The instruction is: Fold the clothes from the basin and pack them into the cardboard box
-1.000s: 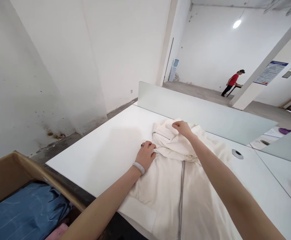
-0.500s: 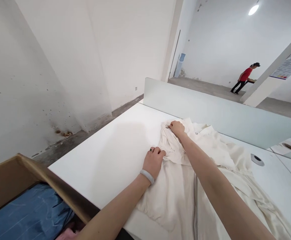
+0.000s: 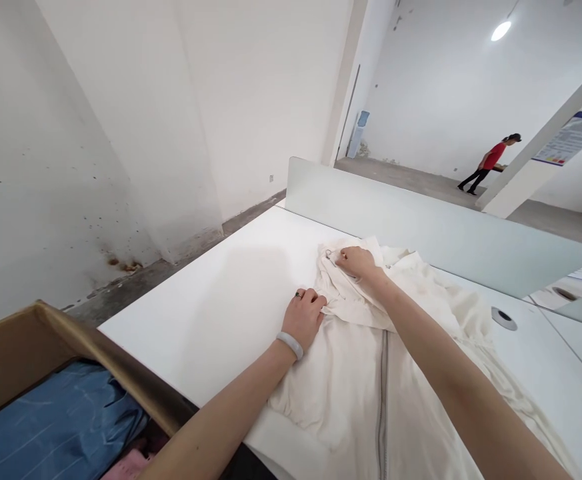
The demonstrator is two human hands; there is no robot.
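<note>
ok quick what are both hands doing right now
Left hand: curled, resting on the white zip-up jacket, no clear grip.
Right hand: fingers gathered on the jacket's fold, grip cannot be told.

A ceiling lamp (image 3: pixel 501 31) at upper right glares in a bright, evenly lit room; a soft shadow (image 3: pixel 241 287) greys the white desktop (image 3: pixel 191 347) beside the left hand (image 3: pixel 303 319); wide-angle distortion bends the frame's edges.

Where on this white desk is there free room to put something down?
Widest patch: the white desk between the cardboard box and the left hand. A narrower strip lies right of the white zip jacket, by the cable grommet. Crowded: under the right hand, where the jacket bunches.
</note>
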